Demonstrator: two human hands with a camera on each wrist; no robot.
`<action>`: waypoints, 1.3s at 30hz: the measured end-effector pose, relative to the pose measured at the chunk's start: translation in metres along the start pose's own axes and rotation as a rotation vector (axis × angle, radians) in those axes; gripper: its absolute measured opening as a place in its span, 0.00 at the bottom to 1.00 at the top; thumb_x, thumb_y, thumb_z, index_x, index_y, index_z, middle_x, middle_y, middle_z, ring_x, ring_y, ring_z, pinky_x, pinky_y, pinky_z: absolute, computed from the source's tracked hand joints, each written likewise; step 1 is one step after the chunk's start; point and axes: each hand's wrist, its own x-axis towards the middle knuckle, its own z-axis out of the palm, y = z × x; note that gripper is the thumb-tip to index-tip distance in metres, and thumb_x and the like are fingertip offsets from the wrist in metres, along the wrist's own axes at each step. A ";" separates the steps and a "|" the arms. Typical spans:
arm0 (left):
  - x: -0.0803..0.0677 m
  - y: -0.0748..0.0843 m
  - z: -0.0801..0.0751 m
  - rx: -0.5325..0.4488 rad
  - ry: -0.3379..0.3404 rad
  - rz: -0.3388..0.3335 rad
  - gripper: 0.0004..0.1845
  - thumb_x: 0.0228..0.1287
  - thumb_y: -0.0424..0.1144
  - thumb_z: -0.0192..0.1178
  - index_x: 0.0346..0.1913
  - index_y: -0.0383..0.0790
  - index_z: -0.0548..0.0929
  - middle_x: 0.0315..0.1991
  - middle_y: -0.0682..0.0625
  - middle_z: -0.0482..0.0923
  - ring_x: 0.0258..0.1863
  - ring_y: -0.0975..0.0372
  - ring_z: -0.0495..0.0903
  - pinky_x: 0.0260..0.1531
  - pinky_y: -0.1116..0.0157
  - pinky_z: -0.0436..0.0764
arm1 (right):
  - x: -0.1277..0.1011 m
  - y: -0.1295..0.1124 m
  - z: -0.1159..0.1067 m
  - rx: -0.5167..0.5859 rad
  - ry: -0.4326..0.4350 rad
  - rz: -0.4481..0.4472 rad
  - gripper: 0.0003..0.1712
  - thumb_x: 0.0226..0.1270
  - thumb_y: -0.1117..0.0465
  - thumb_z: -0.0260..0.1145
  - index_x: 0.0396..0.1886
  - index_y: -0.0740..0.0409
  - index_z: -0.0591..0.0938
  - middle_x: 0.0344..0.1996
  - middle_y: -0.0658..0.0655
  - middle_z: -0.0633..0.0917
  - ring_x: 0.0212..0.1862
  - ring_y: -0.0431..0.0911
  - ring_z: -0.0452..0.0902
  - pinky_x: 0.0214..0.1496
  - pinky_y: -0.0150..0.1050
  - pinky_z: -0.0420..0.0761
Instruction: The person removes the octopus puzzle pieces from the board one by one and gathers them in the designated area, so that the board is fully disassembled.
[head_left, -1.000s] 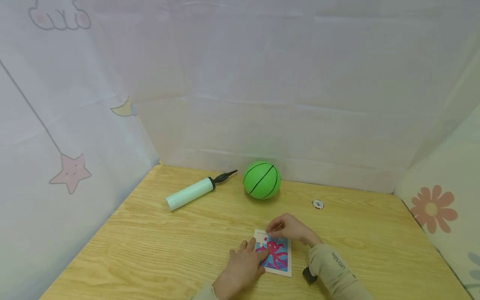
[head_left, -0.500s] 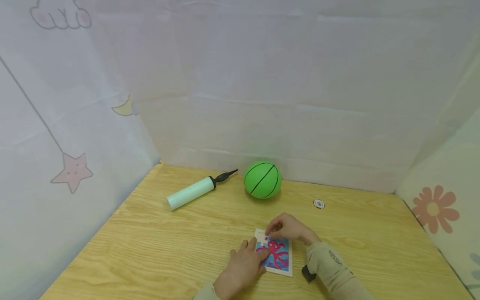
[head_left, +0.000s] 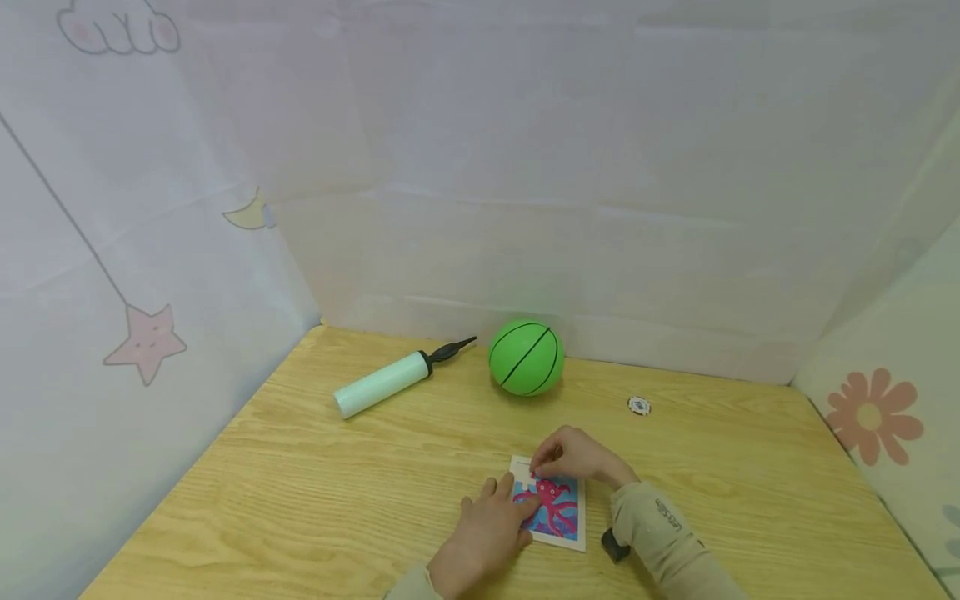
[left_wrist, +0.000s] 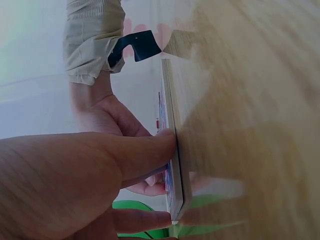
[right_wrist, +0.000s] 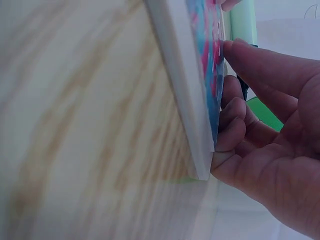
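Observation:
A white-framed jigsaw puzzle [head_left: 558,521] with a pink octopus on blue lies flat on the wooden table. Its upper left part shows bare cream backing. My left hand [head_left: 483,529] rests on its left side with fingers stretched; in the left wrist view the thumb [left_wrist: 155,147] lies against the frame's edge. At the top of the puzzle my right hand [head_left: 577,457] has curled fingers, thumb and forefinger pinching a small puzzle piece. A bit of its red print shows beside the fingertips; the fingers hide most of it. The right wrist view shows these fingertips [right_wrist: 232,47] right at the picture's surface.
A green ball [head_left: 527,358] stands behind the puzzle, with a mint hand pump [head_left: 382,384] to its left. A poker chip [head_left: 639,406] lies at the back right. A black block-like object [head_left: 615,546] shows by the right sleeve. Printed cloth walls enclose the table.
My right fingertips and the small red bit beside them have shifted very slightly at the puzzle's top. The left hand keeps its place on the puzzle; the view has tilted a little.

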 end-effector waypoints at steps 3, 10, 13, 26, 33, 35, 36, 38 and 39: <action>0.000 0.001 0.000 0.012 0.007 0.002 0.23 0.62 0.50 0.63 0.61 0.61 0.78 0.65 0.42 0.67 0.61 0.45 0.68 0.44 0.39 0.75 | -0.001 -0.001 0.000 0.000 -0.001 0.000 0.04 0.62 0.65 0.68 0.33 0.60 0.88 0.28 0.48 0.85 0.31 0.38 0.75 0.35 0.32 0.76; 0.000 0.002 -0.001 0.036 0.013 0.002 0.22 0.61 0.51 0.63 0.60 0.61 0.78 0.63 0.43 0.69 0.59 0.46 0.69 0.42 0.40 0.76 | -0.002 -0.004 -0.002 -0.008 -0.003 0.003 0.04 0.62 0.64 0.68 0.33 0.59 0.88 0.29 0.49 0.86 0.33 0.39 0.76 0.38 0.34 0.77; -0.001 0.003 -0.001 0.029 0.015 0.004 0.22 0.61 0.50 0.63 0.60 0.60 0.79 0.63 0.42 0.68 0.60 0.45 0.69 0.42 0.40 0.76 | -0.004 -0.006 -0.003 -0.013 -0.006 -0.001 0.04 0.63 0.64 0.67 0.34 0.59 0.88 0.30 0.48 0.86 0.34 0.39 0.77 0.39 0.34 0.77; -0.002 0.004 -0.001 0.064 0.030 0.009 0.22 0.61 0.51 0.63 0.59 0.61 0.79 0.61 0.44 0.70 0.57 0.48 0.70 0.41 0.42 0.78 | -0.005 -0.010 -0.005 -0.026 -0.021 -0.003 0.06 0.64 0.63 0.66 0.35 0.60 0.88 0.31 0.48 0.86 0.34 0.39 0.76 0.39 0.35 0.78; -0.001 0.003 -0.001 0.062 0.016 0.001 0.22 0.61 0.52 0.63 0.60 0.62 0.78 0.62 0.44 0.69 0.58 0.48 0.70 0.42 0.42 0.77 | -0.006 -0.013 -0.005 -0.026 -0.018 0.005 0.07 0.65 0.63 0.66 0.35 0.60 0.87 0.30 0.48 0.85 0.33 0.39 0.75 0.38 0.35 0.77; -0.001 0.003 0.000 0.066 0.016 0.000 0.23 0.61 0.52 0.63 0.60 0.62 0.78 0.62 0.44 0.69 0.57 0.48 0.70 0.42 0.42 0.77 | -0.006 -0.012 -0.004 -0.028 -0.017 0.003 0.06 0.65 0.63 0.66 0.35 0.60 0.87 0.30 0.49 0.85 0.33 0.39 0.75 0.38 0.35 0.77; -0.001 0.003 0.000 0.065 0.013 -0.001 0.23 0.61 0.52 0.63 0.60 0.62 0.78 0.62 0.44 0.69 0.57 0.48 0.70 0.42 0.42 0.77 | -0.006 -0.012 -0.004 -0.031 -0.017 0.003 0.06 0.65 0.63 0.66 0.35 0.60 0.87 0.30 0.48 0.85 0.33 0.39 0.75 0.38 0.35 0.77; -0.001 0.003 -0.001 0.065 0.008 -0.004 0.23 0.61 0.52 0.63 0.60 0.62 0.78 0.62 0.44 0.69 0.57 0.48 0.69 0.42 0.42 0.77 | -0.006 -0.011 -0.004 -0.034 -0.017 -0.001 0.06 0.65 0.63 0.66 0.35 0.60 0.87 0.30 0.48 0.85 0.33 0.39 0.75 0.38 0.36 0.77; -0.001 0.003 -0.001 0.064 0.005 -0.006 0.23 0.61 0.52 0.63 0.61 0.62 0.78 0.62 0.44 0.68 0.58 0.48 0.69 0.42 0.42 0.77 | -0.005 -0.010 -0.004 -0.036 -0.018 0.000 0.06 0.65 0.63 0.66 0.35 0.59 0.87 0.30 0.48 0.85 0.33 0.39 0.75 0.39 0.36 0.77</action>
